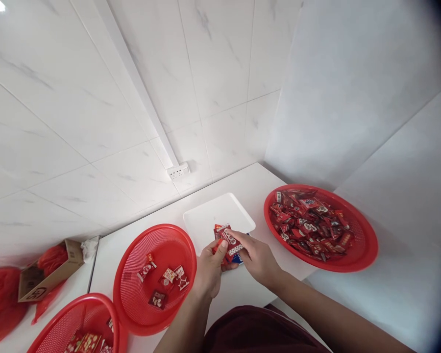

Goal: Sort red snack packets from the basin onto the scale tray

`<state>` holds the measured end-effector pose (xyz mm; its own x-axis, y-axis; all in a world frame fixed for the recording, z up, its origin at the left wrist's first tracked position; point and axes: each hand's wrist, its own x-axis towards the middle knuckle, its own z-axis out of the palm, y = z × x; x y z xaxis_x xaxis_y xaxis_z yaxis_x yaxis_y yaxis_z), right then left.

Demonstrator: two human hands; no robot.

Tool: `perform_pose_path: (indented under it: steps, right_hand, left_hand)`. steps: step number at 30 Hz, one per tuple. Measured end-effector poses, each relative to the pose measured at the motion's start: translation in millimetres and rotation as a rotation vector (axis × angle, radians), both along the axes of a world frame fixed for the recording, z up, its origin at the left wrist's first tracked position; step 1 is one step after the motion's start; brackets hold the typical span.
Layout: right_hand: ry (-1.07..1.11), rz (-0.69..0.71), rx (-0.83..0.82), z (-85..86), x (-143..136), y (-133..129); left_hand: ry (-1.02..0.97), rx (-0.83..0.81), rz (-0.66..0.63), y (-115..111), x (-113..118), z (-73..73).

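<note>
Several small red packets (231, 241), one with a white dotted border and one part blue, are bunched together in front of my body. My left hand (212, 264) is closed on them, its thumb lying on top. From the right, my right hand (256, 256) also grips the packets, with its fingers at their upper and right edges. Just behind the hands lies a white tray (206, 215), whose near part they cover. To the left, a red basket (165, 314) holds a few small wrapped packets (158, 299).
A red basket (369, 245) heaped with red packets (310, 225) stands at the right. Another red basket (59, 326) with packets is at the lower left. Farther left are a cardboard box (55, 279) and red plastic bags (3, 299). A wall socket (178, 171) sits behind the table.
</note>
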<state>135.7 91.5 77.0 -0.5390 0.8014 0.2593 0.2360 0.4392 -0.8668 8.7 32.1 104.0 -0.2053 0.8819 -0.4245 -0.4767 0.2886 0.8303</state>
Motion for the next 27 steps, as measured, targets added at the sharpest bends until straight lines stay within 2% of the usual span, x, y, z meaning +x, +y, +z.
perform_pose_path:
  steps: [2,5,8,10,13,19,25,27]
  right_hand:
    - [0.033,0.043,-0.079,1.1,0,-3]
    - [0.13,0.034,-0.369,8.4,0,-4]
    - [0.207,0.035,-0.652,19.1,2,1]
    - [0.179,0.086,-0.726,24.9,3,6]
    - [0.134,0.14,-0.727,29.9,4,12]
    - [0.149,0.105,-0.775,36.3,3,15]
    - [-0.029,0.299,-0.63,37.5,8,26]
    - [-0.018,0.294,-0.627,34.6,9,28]
  left_hand:
    - [0.005,0.012,0.021,1,0,1.1]
    - [0.031,-0.009,0.01,1,-6,1.9]
    - [0.074,-0.03,-0.094,0,-13,4.0]
    - [0.104,-0.023,-0.168,0,-15,5.2]
    - [0.138,-0.019,-0.208,-1,-15,4.4]
    - [0.151,-0.02,-0.246,-3,-14,-2.0]
    - [0.183,-0.039,-0.203,2,-16,-1.6]
    - [0.178,-0.05,-0.184,5,-15,-1.7]
